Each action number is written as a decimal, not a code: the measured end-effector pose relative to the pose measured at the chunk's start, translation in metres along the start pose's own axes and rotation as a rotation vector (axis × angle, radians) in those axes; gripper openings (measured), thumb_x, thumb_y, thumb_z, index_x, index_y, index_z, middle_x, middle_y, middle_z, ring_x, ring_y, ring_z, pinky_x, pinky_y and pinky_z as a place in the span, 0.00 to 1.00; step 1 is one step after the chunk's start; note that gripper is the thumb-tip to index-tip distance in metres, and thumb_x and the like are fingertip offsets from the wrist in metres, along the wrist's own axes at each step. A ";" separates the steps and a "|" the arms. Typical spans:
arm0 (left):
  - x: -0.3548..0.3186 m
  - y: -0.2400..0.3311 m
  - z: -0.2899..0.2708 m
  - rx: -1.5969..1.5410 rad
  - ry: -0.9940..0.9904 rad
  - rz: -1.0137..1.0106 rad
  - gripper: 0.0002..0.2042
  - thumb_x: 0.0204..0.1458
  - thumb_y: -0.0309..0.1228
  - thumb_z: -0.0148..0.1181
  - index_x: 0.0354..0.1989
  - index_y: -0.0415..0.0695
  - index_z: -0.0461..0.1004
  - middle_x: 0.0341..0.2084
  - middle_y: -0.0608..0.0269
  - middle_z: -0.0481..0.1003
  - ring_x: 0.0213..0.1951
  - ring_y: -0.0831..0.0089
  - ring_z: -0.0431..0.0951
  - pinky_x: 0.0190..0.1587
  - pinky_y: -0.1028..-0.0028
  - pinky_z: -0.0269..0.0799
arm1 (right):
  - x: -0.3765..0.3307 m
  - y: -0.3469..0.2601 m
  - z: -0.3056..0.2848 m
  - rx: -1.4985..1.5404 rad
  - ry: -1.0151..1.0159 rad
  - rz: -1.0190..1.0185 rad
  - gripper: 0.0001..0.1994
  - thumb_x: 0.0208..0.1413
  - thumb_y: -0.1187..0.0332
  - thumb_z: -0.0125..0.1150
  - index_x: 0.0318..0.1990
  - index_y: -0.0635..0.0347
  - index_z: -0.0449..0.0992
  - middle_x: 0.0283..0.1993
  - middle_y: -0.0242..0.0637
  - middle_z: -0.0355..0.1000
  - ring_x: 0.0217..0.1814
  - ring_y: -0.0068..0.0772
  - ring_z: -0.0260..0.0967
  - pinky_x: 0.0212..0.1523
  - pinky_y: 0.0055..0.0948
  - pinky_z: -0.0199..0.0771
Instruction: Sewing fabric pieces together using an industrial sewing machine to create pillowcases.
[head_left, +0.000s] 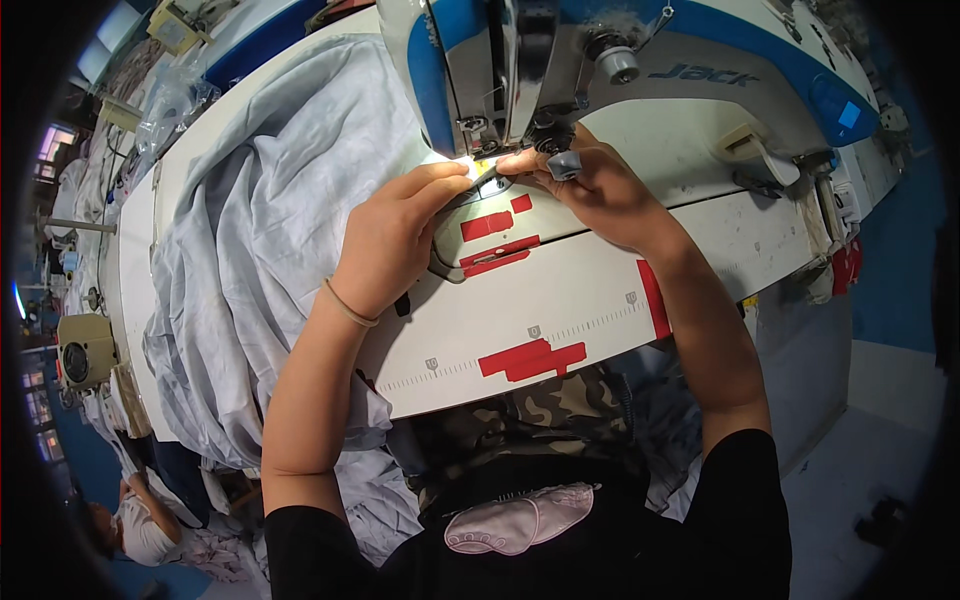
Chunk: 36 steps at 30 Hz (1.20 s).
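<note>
A blue and white sewing machine (690, 75) stands over the white table, its lamp lighting the needle area. My left hand (392, 230) is closed, fingers pressed together at the left of the presser foot. My right hand (610, 195) reaches in from the other side, fingers bent and pinched close to the needle. A small dark piece (484, 180) lies between the fingertips; its kind is too small to tell. Whatever each hand grips is hidden by the fingers. Pale grey-blue cloth (290, 190) is heaped left of my left hand and hangs over the table's edge.
Red tape strips (532, 360) and a printed ruler scale mark the table's (590, 270) front. A pale pink stitched piece (520, 522) rests against my black shirt. Another person (148, 525) sits at lower left. A clear plastic bag (175, 105) lies at the far left.
</note>
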<state>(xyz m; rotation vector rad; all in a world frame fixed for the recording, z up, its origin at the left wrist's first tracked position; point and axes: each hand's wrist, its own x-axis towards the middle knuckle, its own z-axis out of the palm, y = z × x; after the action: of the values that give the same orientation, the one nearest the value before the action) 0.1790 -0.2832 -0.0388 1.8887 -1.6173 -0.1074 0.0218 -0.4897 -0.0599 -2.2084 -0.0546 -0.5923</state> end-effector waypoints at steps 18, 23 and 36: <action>-0.082 -0.055 -0.101 0.771 -0.093 -0.367 0.28 0.56 0.42 0.62 0.63 0.43 0.67 0.60 0.45 0.68 0.58 0.45 0.67 0.60 0.57 0.65 | -0.019 -0.041 -0.009 0.091 0.243 0.118 0.15 0.56 0.86 0.53 0.48 0.62 0.78 0.49 0.38 0.71 0.48 0.30 0.71 0.50 0.24 0.72; -0.184 0.054 -0.141 0.395 -0.520 -0.488 0.31 0.51 0.43 0.66 0.62 0.42 0.68 0.48 0.43 0.73 0.41 0.45 0.76 0.42 0.56 0.73 | -0.121 -0.114 0.016 0.324 -0.049 0.159 0.15 0.50 0.86 0.53 0.43 0.64 0.81 0.44 0.43 0.77 0.46 0.39 0.75 0.47 0.33 0.75; -0.031 0.062 0.001 -0.213 0.138 -0.232 0.18 0.52 0.25 0.64 0.52 0.38 0.73 0.49 0.49 0.73 0.47 0.49 0.75 0.49 0.63 0.73 | -0.201 -0.104 0.125 1.016 0.023 0.830 0.27 0.54 0.72 0.69 0.61 0.66 0.68 0.55 0.34 0.72 0.57 0.27 0.68 0.60 0.29 0.66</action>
<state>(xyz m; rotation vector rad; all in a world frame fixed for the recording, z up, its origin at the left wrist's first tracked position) 0.1177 -0.2572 -0.0181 1.8672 -1.2403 -0.2320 -0.1316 -0.2971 -0.1402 -1.0731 0.4559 -0.0552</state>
